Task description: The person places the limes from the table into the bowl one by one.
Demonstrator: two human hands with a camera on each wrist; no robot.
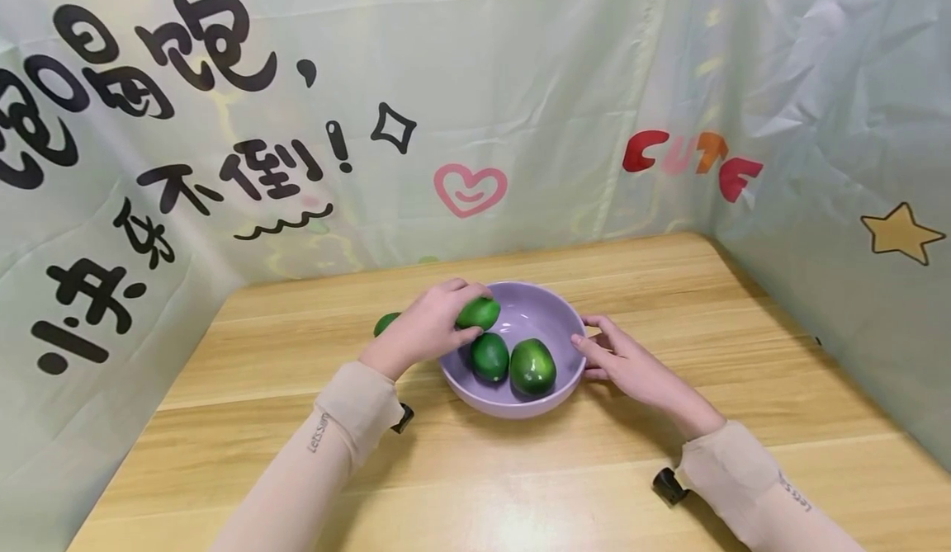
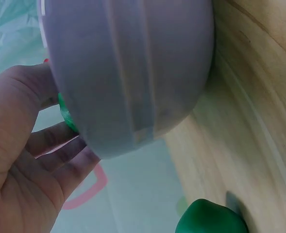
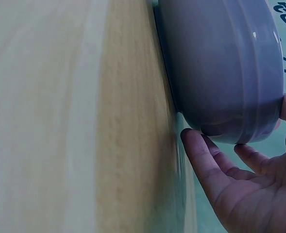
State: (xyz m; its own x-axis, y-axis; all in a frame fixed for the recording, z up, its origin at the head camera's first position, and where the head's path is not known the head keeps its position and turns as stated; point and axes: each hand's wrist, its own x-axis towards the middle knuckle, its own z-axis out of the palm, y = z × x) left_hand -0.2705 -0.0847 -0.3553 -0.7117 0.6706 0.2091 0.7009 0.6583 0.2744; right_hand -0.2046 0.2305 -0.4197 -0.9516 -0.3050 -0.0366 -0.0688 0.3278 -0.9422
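A round purple bowl (image 1: pixel 516 408) stands on the wooden table. Over its left rim, my left hand (image 1: pixel 431 321) grips a green lime (image 1: pixel 479 313) between thumb and fingers. The left wrist view shows only a sliver of this lime, behind the bowl wall. Inside the bowl lie a dark green lime (image 1: pixel 489 358) and a larger glossy green fruit (image 1: pixel 532 367), side by side. My right hand (image 1: pixel 620 362) holds the bowl's right side, thumb at the rim and fingers against the outer wall (image 3: pixel 215 73).
Another green fruit (image 1: pixel 386 323) rests on the table (image 1: pixel 297 370) left of the bowl, partly hidden behind my left hand. Pale printed cloth (image 1: pixel 550 181) hangs around the table's back and sides.
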